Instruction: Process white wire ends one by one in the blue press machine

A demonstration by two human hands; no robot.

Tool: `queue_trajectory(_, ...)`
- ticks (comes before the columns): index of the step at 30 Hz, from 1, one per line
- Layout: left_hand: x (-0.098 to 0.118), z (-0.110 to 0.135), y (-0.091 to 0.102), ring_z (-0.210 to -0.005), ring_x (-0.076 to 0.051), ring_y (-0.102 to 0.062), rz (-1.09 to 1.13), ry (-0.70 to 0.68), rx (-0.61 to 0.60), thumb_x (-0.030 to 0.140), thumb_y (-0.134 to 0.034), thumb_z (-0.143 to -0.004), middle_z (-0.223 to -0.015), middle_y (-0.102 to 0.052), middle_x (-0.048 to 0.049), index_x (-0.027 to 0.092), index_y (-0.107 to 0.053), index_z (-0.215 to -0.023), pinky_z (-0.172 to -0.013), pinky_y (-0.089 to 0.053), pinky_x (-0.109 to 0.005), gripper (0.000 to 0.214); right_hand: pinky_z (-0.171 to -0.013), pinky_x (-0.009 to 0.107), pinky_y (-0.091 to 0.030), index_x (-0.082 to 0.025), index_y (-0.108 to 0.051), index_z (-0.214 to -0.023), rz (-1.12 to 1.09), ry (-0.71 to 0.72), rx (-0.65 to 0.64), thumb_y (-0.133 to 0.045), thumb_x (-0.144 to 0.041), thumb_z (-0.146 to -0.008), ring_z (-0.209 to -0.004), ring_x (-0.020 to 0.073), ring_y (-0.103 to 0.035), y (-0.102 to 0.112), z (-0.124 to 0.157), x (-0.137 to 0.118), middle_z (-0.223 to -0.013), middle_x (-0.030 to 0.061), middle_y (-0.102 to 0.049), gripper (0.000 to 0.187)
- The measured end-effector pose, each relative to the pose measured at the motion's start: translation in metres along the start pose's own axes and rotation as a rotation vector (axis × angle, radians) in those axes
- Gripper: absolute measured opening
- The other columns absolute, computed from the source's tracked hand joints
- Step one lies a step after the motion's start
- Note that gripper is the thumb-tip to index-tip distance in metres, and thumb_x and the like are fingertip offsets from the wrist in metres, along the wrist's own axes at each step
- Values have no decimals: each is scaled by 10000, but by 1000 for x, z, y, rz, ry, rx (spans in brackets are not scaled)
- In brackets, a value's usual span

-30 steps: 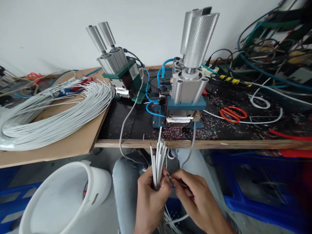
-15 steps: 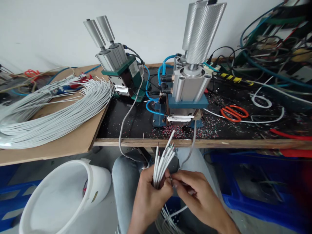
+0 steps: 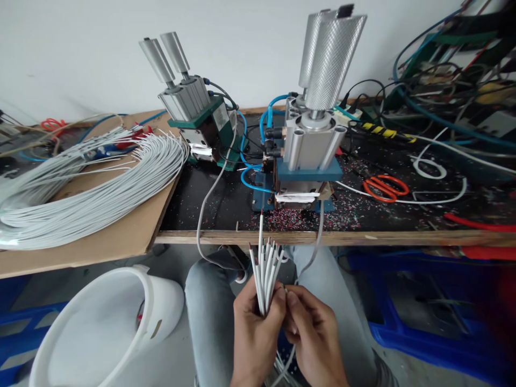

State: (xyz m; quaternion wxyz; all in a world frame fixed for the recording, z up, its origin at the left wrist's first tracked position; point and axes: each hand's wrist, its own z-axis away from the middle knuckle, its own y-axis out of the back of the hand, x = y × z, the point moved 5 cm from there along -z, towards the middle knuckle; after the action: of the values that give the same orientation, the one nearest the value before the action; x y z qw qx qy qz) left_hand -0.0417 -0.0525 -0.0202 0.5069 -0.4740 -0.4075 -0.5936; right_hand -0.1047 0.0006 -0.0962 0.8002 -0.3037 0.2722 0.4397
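Observation:
My left hand is closed round a bundle of white cables. Their upper ends point away from me, and small coloured tips show on several of them. One cable stands higher than the others, close to the bench edge. Beside it, my right hand pinches at a small cable end next to the left thumb; the fingers largely hide it. Below the hands, the cables hang down over my lap. Beyond the bundle stands a pneumatic machine with knurled metal cylinders and a white strip across its front.
A second machine stands further left, beside coiled white cables on cardboard. Orange-handled scissors lie on the black bench among coloured scraps. A white bucket stands at lower left, a blue stool at right.
Both hands have shifted slightly, with the right hand drawn closer in to the left. The bundle leans less to the right, and one cable now sticks up higher at its left side.

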Motion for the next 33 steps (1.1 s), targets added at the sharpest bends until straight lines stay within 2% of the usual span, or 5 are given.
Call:
queue_trajectory(8,-1,-2,-5,-448,-114,-488,144,127,-137,452,-829,-828,-546,-511,19,158,-597,-762,-460,-420,-225,380,-554,23,-381,-90,-587,-1214,239,235,-109,-245,-1010,-693,-567,-108,-440,12,10,-21,-706,27,-493,1111)
queue_trajectory(12,-4,-13,2,-488,-53,-395,177,128,-145,462,-861,-812,-594,-463,40,139,-600,-797,-468,-350,-161,415,-791,-145,-481,-320,-631,-1176,592,1051,142,-395,-342,-921,-856,-236,-571,33,28,-55,-939,-89,-613,348)
queue_trajectory(15,-10,-20,6,-607,-52,-403,130,156,-134,486,-872,-807,-688,-490,26,127,-612,-842,-569,-397,-143,444,-1039,-53,-544,-418,-661,-1204,1006,1554,388,-533,-201,-827,-1213,-205,-568,39,44,-59,-1227,-153,-578,453)
queue_trajectory(24,6,-24,13,-404,-22,-280,468,83,116,333,-920,-735,-552,-367,54,120,-663,-777,-368,-234,-124,336,-1221,-27,-508,-255,-746,-1081,1055,1663,924,-717,-71,-618,-1295,-178,-555,68,18,-125,-1246,-127,-580,499)
queue_trajectory(33,2,-23,28,-342,-63,-374,505,84,-44,292,-831,-817,-520,-416,18,161,-714,-779,-337,-329,-142,179,-1155,-50,-497,-256,-744,-1077,1097,1594,1054,-683,-106,-683,-1261,-199,-545,65,-4,-154,-1213,-139,-588,426)
